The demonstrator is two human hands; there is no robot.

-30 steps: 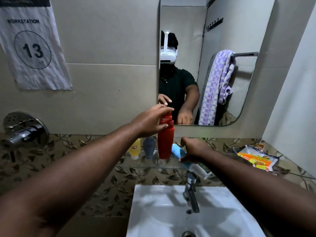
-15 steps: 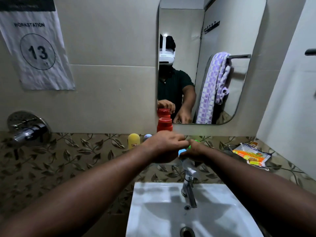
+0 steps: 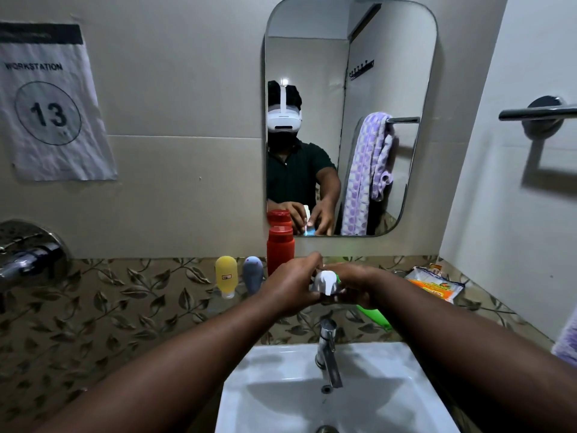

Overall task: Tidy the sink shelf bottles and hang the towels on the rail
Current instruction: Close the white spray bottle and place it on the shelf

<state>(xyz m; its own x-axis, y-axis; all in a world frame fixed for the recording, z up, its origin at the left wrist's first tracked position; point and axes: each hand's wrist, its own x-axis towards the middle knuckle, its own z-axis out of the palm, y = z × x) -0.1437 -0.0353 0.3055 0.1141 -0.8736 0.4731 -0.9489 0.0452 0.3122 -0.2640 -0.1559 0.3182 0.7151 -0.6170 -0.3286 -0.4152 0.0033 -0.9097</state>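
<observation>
Head view, over the sink [image 3: 312, 398].

- Left hand [image 3: 288, 287]: fingers curled in, closed on the white-capped bottle [image 3: 324, 281] at its cap end.
- Right hand [image 3: 354, 284]: also wrapped on the same bottle from the right. It covers the body, so we see only the cap, which points towards us.
- The bottle sits between the two hands, raised just above the glass shelf [image 3: 212, 303] and directly beyond the tap [image 3: 327, 351]. In the mirror [image 3: 390, 73] we see both hands on it and a blue patch on its body.
- Red bottle [image 3: 280, 250]: upright at the back of the shelf against the wall, just left of the left hand.
- Grey-blue bottle [image 3: 253, 273] and yellow bottle [image 3: 226, 275]: side by side to the left of the red one, both standing on their caps.
- Green bottle [image 3: 376, 317]: lies tilted under the right wrist. We cannot tell whether the hand touches it.
- Snack packet [image 3: 434, 284]: lies flat at the right end of the shelf.
- Towel rail [image 3: 537, 113]: on the right wall, above the shelf.
- Purple towel [image 3: 566, 342]: only a corner shows at the right edge, nearer to us than the shelf. We cannot tell what it rests on.
- Reflected towel [image 3: 365, 173]: purple checked, draped over a rail in the mirror.
- Paper sign [image 3: 50, 104]: far left wall, reads "WORKSTATION 13".
</observation>
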